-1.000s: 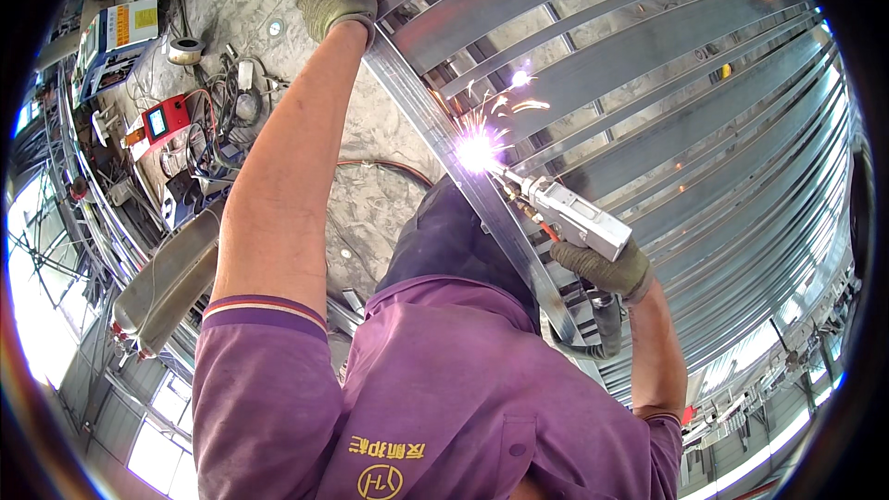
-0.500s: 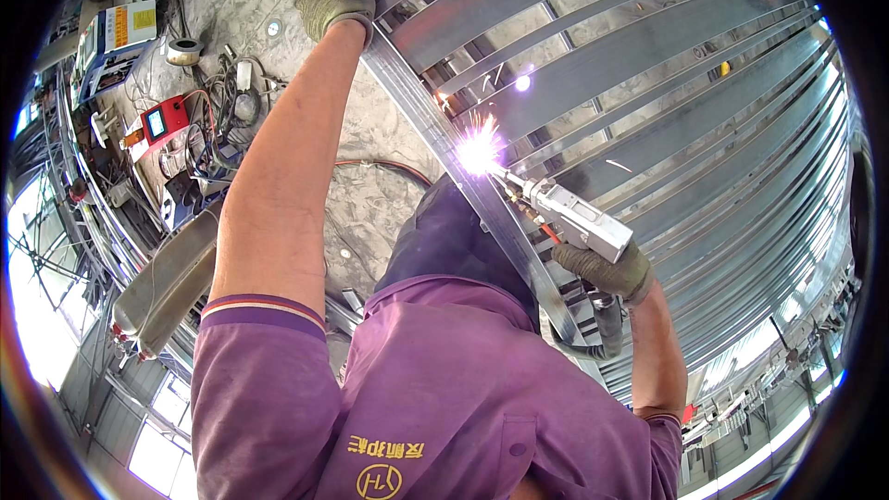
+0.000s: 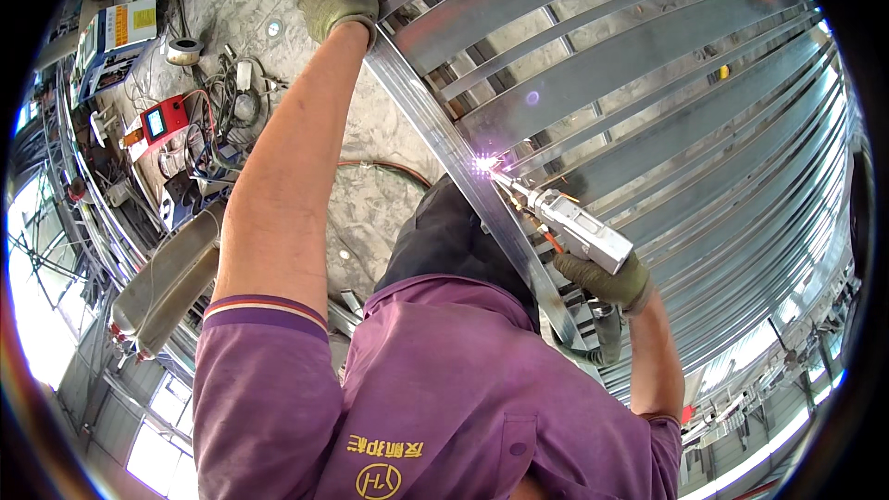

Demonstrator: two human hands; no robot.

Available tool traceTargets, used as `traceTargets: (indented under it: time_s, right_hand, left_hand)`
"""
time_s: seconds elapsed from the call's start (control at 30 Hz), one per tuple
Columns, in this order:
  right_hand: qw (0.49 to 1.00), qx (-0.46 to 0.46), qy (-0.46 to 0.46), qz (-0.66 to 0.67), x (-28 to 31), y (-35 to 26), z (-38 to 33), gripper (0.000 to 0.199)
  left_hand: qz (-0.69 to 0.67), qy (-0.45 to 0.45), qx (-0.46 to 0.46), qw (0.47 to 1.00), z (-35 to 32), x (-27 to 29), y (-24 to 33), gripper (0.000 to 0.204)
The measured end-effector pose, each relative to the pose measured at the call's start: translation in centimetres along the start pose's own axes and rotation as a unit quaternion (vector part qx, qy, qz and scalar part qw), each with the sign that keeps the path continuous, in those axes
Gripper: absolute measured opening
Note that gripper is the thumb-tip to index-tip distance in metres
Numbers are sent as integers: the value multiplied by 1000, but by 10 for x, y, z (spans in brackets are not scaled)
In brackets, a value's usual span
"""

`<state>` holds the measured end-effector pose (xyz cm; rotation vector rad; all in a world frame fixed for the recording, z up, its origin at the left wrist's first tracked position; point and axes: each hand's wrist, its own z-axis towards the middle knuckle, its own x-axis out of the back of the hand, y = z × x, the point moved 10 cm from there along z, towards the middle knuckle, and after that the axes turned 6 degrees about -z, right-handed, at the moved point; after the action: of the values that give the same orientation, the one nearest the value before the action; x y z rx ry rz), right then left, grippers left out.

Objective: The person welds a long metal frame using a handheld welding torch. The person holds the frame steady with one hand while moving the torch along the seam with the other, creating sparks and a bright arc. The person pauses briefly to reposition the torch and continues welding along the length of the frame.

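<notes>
My right hand [image 3: 607,280], in an olive-grey work glove, is wrapped round the grip of a silver handheld welding gun [image 3: 585,230]. The gun's nozzle points up and left, with a small bright purple-white arc and sparks at its tip. That glow sits where a grey metal rail [image 3: 417,97] meets the end of a flat metal slat [image 3: 556,97]. Farther up the same rail, my left hand [image 3: 338,7], gloved alike, is clasped over it; its fingertips are partly hidden. A hose runs down from the gun below my right hand.
Many parallel slats fill the right side, with gaps showing the concrete floor [image 3: 380,213]. At left are a red box with a screen [image 3: 165,120], a wire spool [image 3: 184,51], tangled cables [image 3: 243,106] and a blue-white machine [image 3: 116,37]. An orange hose crosses the floor near my legs.
The arc has shrunk and dimmed, with fewer sparks. The welding gun's tip has shifted slightly down and right along the rail. My left hand stays nearly in place.
</notes>
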<state>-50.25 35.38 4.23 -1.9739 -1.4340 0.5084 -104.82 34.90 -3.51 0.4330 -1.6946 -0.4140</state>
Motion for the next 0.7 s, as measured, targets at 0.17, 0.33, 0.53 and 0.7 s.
traceTargets:
  time_s: [0.17, 0.33, 0.53, 0.7]
  right_hand:
    - [1000, -21, -4, 4, -1, -2, -9, 53]
    - [998, -20, 57, 21, 20, -52, -3, 28]
    - [997, -3, 13, 76, 15, -86, 64, 57]
    - [996, -35, -4, 83, 2, -68, 83, 58]
  left_hand:
    - [12, -16, -1, 1000, 1, -2, -1, 101]
    - [3, -20, 12, 1000, -10, 8, 6, 98]
    - [-14, -15, -4, 1000, -4, 2, 0, 98]
    - [0, 6, -11, 1000, 1, -3, -3, 107]
